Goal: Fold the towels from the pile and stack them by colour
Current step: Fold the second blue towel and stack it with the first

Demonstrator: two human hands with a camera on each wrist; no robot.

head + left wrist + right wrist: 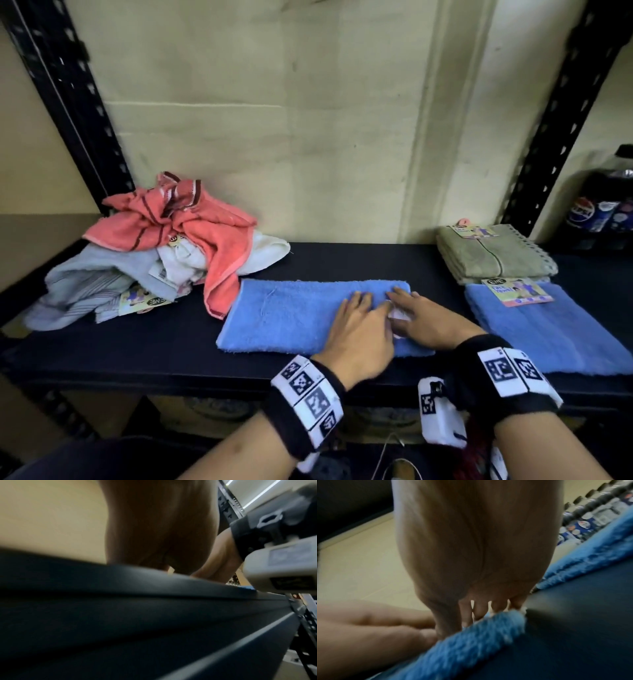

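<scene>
A blue towel (291, 315), folded into a long strip, lies on the dark shelf (137, 346). Both hands press flat on its right half: my left hand (359, 322) with fingers straight, my right hand (418, 315) beside it, over a pale paper tag (399, 313). In the right wrist view the right hand's fingers (479, 609) rest on the towel's blue edge (471, 639). A loose pile (164, 250) of coral, white and pale grey towels sits at the left. At the right lie a folded blue towel (555, 332) and a folded olive towel (493, 253).
Black slotted uprights (68, 102) frame the shelf on both sides, with a cream wall behind. Cola bottles (603, 205) stand beyond the right upright. The shelf's front edge (205, 377) runs just below my wrists.
</scene>
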